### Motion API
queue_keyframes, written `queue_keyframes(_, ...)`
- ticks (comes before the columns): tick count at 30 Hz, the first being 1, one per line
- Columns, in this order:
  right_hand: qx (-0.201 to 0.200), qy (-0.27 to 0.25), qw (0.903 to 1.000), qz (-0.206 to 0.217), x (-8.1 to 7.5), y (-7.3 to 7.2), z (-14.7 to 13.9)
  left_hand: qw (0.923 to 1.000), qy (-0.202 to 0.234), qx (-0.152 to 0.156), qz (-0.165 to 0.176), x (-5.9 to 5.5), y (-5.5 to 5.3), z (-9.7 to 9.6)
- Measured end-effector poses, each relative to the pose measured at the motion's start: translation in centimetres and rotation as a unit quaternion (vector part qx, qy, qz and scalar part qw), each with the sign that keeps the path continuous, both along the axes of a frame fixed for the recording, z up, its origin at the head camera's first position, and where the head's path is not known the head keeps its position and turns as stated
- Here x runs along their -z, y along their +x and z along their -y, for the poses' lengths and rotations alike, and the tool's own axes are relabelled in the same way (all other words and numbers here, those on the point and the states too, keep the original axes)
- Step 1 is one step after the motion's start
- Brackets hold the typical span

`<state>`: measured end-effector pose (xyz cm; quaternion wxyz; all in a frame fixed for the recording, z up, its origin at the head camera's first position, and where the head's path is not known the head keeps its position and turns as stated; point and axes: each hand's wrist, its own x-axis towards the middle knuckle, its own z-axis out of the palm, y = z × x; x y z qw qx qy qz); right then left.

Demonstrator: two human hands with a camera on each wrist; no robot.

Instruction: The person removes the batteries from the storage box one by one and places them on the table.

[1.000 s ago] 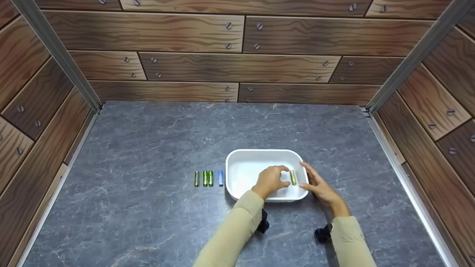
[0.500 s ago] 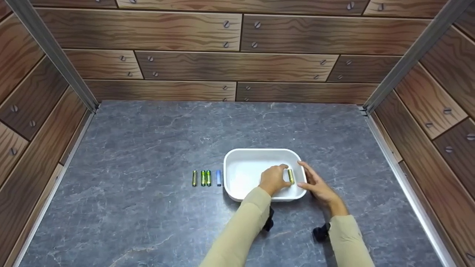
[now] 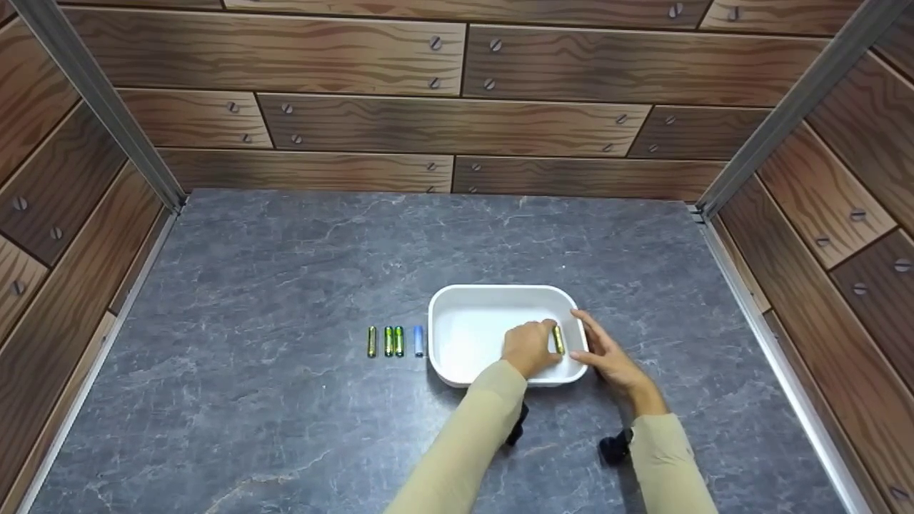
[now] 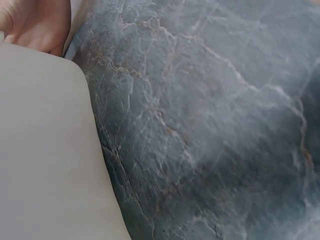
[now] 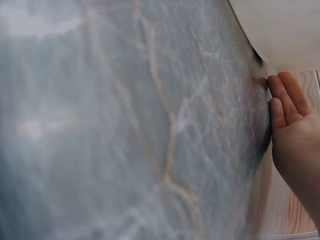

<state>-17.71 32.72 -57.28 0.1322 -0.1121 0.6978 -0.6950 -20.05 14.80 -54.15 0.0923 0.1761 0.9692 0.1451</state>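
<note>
A white rectangular tray (image 3: 468,335) stands on the table in the head view. Inside it, near the right end, lies a gold-and-dark battery (image 3: 558,340). My left hand (image 3: 528,348) reaches into the tray, thumb and finger pinching this battery by its two ends. My right hand (image 3: 618,364) rests at the tray's right side, thumb and forefinger on the rim. Seen from the right wrist, fairly straight fingers (image 5: 285,97) lie against the pale tray wall (image 5: 290,35). Only part of the left palm (image 4: 42,25) shows in the left wrist view, beside the tray; its fingertips are hidden.
Left of the tray, a blue battery (image 3: 419,341), two green batteries (image 3: 394,341) and a gold-and-dark battery (image 3: 371,342) lie in a row on the grey marbled table (image 3: 285,285). Wood-patterned walls (image 3: 357,125) enclose the back and sides.
My left hand has moved right inside the tray, its thumb and finger closing in on the battery. The right hand keeps its place at the rim. The head view has shifted slightly.
</note>
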Motion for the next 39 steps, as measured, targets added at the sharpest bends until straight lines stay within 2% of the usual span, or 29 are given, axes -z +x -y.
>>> queue_keyframes(9, -0.032, -0.026, 0.9987, -0.031, 0.5, -0.2, -0.2, 0.9995, -0.014, 0.019, -0.020, 0.1, 0.1, -0.3)
queue_keyframes(16, -0.041, -0.033, 0.9975, -0.048, 0.4, -0.3, -0.1, 0.9974, -0.052, 0.033, -0.038, -0.3, 0.2, -0.4)
queue_keyframes(24, -0.022, -0.021, 0.9990, -0.032, 0.4, -0.2, -0.1, 0.9970, -0.048, 0.037, -0.048, -0.4, 0.0, -0.1)
queue_keyframes(33, -0.011, 0.000, 0.9998, -0.014, 0.1, -0.1, -0.1, 0.9986, -0.043, 0.027, -0.014, -1.1, -0.5, 0.5)
queue_keyframes(39, -0.020, -0.002, 0.9996, -0.021, 0.2, -0.2, -0.2, 0.9994, -0.013, 0.031, 0.013, -1.9, -1.0, 1.2)
